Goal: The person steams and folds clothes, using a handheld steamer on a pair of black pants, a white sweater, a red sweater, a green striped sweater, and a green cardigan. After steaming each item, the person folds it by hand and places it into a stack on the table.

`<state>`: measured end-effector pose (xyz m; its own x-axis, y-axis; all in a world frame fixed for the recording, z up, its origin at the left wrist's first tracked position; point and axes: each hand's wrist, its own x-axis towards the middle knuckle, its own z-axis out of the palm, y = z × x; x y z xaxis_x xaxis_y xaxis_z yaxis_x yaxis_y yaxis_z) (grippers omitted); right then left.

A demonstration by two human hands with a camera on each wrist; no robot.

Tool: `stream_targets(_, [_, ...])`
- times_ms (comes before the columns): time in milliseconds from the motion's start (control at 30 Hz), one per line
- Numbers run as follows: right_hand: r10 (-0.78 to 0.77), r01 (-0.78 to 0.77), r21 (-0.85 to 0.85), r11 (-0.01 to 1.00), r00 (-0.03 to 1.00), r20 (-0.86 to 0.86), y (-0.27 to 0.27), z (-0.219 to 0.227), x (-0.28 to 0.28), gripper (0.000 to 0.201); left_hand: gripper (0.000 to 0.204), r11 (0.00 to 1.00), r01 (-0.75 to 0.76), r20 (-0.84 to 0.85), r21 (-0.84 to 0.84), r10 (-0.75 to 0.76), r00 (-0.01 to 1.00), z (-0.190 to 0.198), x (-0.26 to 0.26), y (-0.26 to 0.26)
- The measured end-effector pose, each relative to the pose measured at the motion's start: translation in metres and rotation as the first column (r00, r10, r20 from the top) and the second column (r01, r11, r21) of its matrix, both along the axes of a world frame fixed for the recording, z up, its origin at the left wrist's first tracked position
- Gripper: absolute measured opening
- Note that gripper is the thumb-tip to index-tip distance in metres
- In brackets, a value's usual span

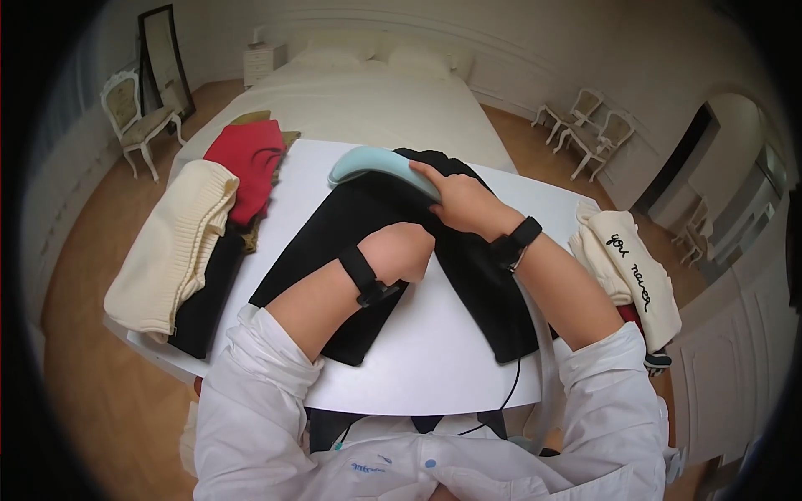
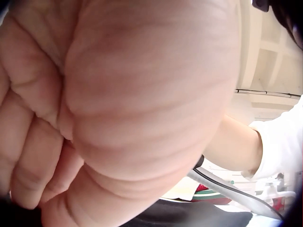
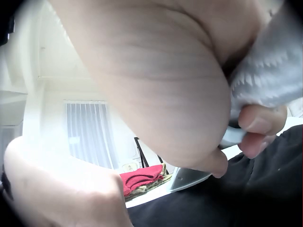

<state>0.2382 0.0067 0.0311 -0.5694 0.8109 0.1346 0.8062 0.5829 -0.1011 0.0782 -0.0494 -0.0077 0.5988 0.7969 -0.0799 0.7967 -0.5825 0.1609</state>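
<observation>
Black trousers (image 1: 334, 230) are spread on the white table, both legs toward the person. My right hand (image 1: 468, 203) grips a light-blue garment steamer (image 1: 376, 162) that lies over the upper part of the trousers. In the right wrist view, its pale plate (image 3: 189, 178) sits close over the black cloth, and the fingers curl round the handle beside a grey ribbed sleeve (image 3: 270, 71). My left hand (image 1: 399, 252) is low over the trousers between the legs, back upward. The left wrist view shows its curled fingers (image 2: 35, 165) and thumb coming together at the black cloth, fingertips partly hidden.
At the table's left are a folded cream knit (image 1: 167, 250), a red garment (image 1: 246, 163) and dark cloth (image 1: 213, 292). A folded white garment with lettering (image 1: 639, 267) tops a pile at the right. A black cord (image 1: 515, 384) hangs over the front edge. Behind stands a bed (image 1: 368, 96).
</observation>
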Motion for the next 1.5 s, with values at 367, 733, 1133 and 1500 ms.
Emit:
stream_targets(367, [0.019,-0.017,-0.035,0.999,0.997,0.071,-0.097,0.062,0.104,0.077,0.035,0.969,-0.246,-0.102,-0.013,0.243,0.965,0.013,-0.116,-0.006])
stream_targets(733, [0.073,-0.068,-0.126,0.99,0.997,0.034,-0.095,0.053,0.078,0.076,0.024,0.976,-0.142,-0.004,0.167,0.145,0.989,-0.029,-0.092,-0.066])
stream_targets(1133, [0.082,-0.084,-0.015,0.996,0.991,-0.104,-0.035,0.016,0.0,0.075,0.027,0.972,-0.194,0.045,0.136,0.19,0.981,-0.017,-0.099,-0.057])
stream_targets(1500, [-0.004,0.005,-0.118,0.993,1.0,0.006,-0.116,0.063,0.098,0.071,0.029,0.967,-0.235,0.125,0.101,0.222,0.967,-0.012,-0.107,-0.052])
